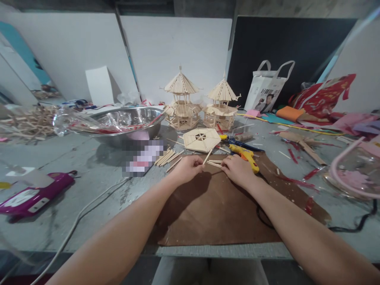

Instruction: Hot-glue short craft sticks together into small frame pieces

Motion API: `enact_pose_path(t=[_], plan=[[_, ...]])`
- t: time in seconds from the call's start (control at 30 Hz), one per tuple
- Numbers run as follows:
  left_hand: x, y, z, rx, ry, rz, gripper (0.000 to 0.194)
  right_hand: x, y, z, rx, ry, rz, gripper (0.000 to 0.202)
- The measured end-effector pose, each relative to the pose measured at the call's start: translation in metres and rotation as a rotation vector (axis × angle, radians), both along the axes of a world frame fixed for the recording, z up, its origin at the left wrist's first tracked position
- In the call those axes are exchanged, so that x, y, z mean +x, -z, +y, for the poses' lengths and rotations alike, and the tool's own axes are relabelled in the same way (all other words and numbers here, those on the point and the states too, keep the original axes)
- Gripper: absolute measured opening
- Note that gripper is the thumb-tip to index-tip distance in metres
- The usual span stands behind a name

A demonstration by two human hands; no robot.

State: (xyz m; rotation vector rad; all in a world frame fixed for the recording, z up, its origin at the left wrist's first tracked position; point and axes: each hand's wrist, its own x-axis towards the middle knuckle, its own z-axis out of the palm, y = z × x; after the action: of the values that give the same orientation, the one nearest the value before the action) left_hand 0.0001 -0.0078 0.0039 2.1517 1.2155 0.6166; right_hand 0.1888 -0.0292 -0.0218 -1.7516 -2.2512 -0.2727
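Observation:
My left hand (189, 169) pinches a thin wooden stick (207, 157) that points up and away. To its right, my right hand (237, 169) has its fingers closed at the ends of a few more wooden sticks (215, 163) lying above the brown mat (208, 209). Just beyond both hands lies a flat hexagonal stick panel (190, 140) with a spoked opening in its middle. A loose pile of sticks (168, 156) rests left of the hands. Beside my right hand lies a yellow glue gun (245, 156).
Two stick-built pavilions (181, 95) stand at the back. A metal bowl (124, 136) with plastic wrappers is at left, near a purple power strip (38, 194). Dark-handled pliers (242, 145) lie behind the glue gun. A white bag (264, 91) and a clear pink-handled container (353, 170) are at right.

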Motion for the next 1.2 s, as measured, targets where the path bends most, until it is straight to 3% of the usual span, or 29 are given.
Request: enact_pose_path(t=[0.73,1.2], plan=[[-0.0013,0.006,0.0052,0.025,-0.027,-0.009,0.019,-0.0023,-0.0004,0.0003,0.004,-0.059,0.1,0.01],[-0.0022,0.0094,0.0072,0.037,-0.015,-0.018,0.022,-0.0025,-0.0016,0.0023,0.029,-0.111,0.206,0.016]])
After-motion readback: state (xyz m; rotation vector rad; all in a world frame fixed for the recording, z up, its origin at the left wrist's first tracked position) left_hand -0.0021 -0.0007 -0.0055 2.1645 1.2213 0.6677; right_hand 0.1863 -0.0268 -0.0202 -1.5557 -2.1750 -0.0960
